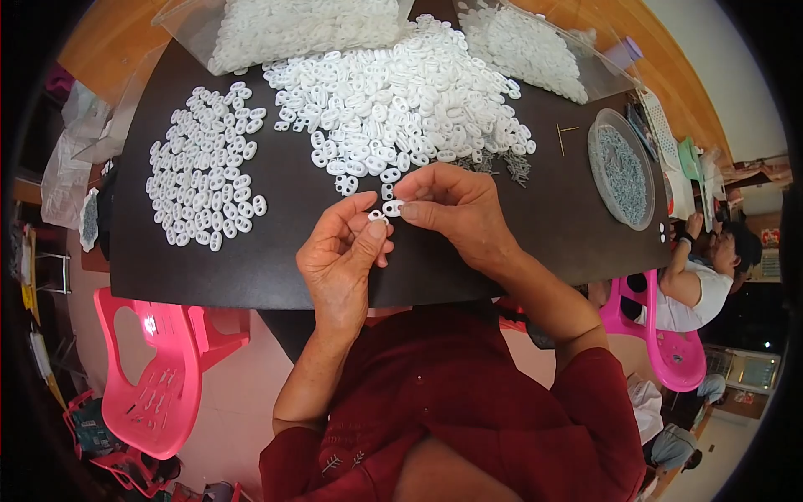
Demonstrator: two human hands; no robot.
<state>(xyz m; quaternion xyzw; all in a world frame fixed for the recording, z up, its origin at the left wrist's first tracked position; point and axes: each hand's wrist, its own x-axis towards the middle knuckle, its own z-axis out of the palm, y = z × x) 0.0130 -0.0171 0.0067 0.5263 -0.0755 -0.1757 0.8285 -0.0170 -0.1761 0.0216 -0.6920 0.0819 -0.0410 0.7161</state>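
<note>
Close together over the dark table, my two hands each pinch a small white plastic piece. In my left hand (347, 243), thumb and fingers close on one white oval piece (376, 216). My right hand (452, 205) grips another oval piece with two holes (391, 207), held just beside the first. Whether the two pieces touch I cannot tell. Beyond my fingers spreads a big heap of loose white pieces (393, 92). A few stray ones (345, 185) lie right by my fingertips. Small grey metal pins (517, 167) lie past my right hand.
At left sits a group of white two-holed ovals (205, 167). Clear bins (180, 21) of white pieces stand at the back. A round tub (598, 159) of small grey parts is at right. Pink chairs (155, 368) flank the table, and another person (694, 276) sits at far right.
</note>
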